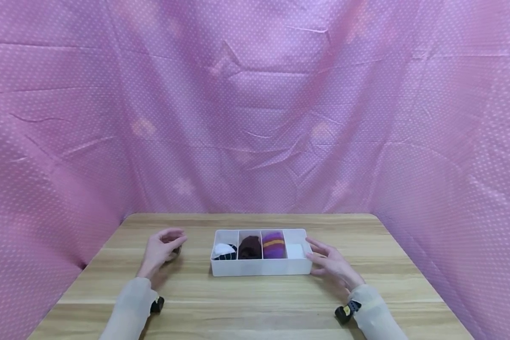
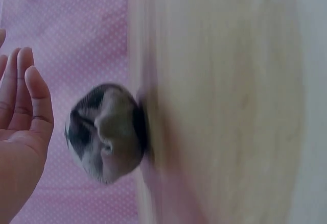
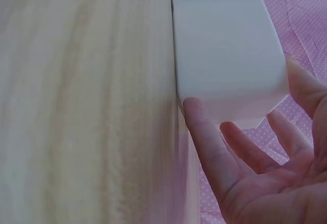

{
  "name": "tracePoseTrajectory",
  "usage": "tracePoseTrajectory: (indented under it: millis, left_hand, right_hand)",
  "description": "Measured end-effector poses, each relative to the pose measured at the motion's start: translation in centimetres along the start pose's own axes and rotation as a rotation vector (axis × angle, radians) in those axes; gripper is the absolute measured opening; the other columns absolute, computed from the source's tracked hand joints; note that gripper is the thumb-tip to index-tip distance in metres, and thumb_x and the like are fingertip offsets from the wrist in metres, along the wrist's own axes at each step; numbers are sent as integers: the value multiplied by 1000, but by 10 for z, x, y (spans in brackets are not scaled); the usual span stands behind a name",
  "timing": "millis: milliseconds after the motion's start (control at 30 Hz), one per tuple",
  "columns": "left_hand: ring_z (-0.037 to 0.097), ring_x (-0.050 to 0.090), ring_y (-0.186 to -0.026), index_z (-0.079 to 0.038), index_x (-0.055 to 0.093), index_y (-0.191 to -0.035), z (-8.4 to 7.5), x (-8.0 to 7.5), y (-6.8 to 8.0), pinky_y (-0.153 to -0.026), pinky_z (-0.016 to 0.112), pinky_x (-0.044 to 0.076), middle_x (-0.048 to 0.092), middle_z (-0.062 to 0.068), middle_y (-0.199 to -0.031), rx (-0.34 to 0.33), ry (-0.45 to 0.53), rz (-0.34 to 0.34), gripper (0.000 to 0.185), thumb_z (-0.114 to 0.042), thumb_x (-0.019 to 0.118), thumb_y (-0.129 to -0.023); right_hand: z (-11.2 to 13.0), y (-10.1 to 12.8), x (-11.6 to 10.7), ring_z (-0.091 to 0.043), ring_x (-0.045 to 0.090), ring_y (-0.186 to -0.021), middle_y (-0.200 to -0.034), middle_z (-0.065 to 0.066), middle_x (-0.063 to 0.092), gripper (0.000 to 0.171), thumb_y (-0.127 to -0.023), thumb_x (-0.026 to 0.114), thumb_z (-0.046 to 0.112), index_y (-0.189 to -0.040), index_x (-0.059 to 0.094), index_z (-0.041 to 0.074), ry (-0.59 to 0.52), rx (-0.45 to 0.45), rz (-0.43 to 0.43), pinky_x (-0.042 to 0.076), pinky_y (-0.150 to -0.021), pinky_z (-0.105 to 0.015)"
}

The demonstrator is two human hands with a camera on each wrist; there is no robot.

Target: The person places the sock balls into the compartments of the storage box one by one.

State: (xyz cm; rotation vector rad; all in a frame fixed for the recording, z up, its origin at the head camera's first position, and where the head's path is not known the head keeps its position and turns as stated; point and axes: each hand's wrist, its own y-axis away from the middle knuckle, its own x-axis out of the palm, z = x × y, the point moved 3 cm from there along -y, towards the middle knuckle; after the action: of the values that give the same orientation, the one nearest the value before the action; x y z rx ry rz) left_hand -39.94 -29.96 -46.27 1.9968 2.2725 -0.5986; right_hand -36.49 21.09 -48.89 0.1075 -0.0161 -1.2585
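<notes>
A white divided box (image 1: 261, 268) stands on the table, its compartments in a row. From the left, they hold a black-and-white bundle (image 1: 224, 251), a dark brown rolled sock (image 1: 250, 248) and a purple rolled sock (image 1: 274, 245) with an orange stripe. In the rightmost compartment only white shows. My right hand (image 1: 329, 262) touches the box's right end with spread fingers (image 3: 209, 152). My left hand (image 1: 163, 248) is left of the box, over a balled grey-and-black sock (image 2: 107, 134). In the left wrist view a gap separates fingers and sock.
The wooden table (image 1: 255, 307) runs under both forearms. Pink dotted cloth (image 1: 255, 118) hangs behind it and along both sides. Dark wrist cameras (image 1: 344, 314) sit below each hand.
</notes>
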Motion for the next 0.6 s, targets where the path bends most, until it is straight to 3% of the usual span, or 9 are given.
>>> tracePoseTrajectory:
  millis: [167, 467, 600]
  left_hand:
    - [2, 67, -82, 0, 69, -115, 4, -11, -6, -70, 16, 52, 75, 10, -103, 17, -14, -39, 38, -18, 79, -83]
    - [2, 67, -89, 0, 67, -120, 18, -28, -13, -73, 13, 52, 71, 16, -114, 11, -8, -71, 45, -18, 81, -81]
    - [9, 67, -99, 2, 64, -123, 24, -33, -16, -75, 10, 51, 67, 21, -121, 4, -11, -77, 50, -19, 81, -81]
  right_hand:
    - [-1, -2, 0, -27, 59, -116, -157, -30, 18, 71, -96, 64, 18, -155, 25, 13, -26, -3, 20, 51, -96, -49]
    - [-2, -4, 1, -28, 58, -117, -157, -31, 19, 73, -95, 64, 18, -156, 24, 11, -6, -17, 25, 51, -96, -50]
    - [-2, -6, 1, -30, 58, -119, -157, -31, 19, 72, -95, 64, 19, -156, 25, 12, 3, -14, 20, 52, -95, -49]
